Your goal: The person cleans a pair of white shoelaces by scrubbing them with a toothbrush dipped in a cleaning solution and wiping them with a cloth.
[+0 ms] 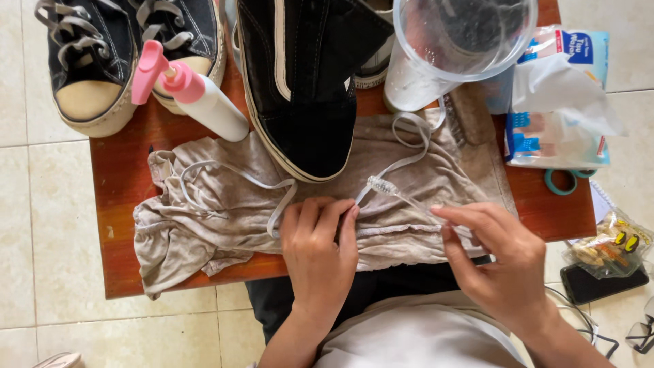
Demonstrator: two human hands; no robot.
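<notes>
Head view: we've got our left hand (319, 247) flat on the beige cloth (225, 218), fingers loose, pinning the white lace (402, 163) near its plastic tip (381, 185). Our right hand (501, 259) pinches the lace further along. Cloth covers the red counter (119, 184), with a black shoe (300, 82) on top and a pink-capped bottle (197, 95) just left of it.
</notes>
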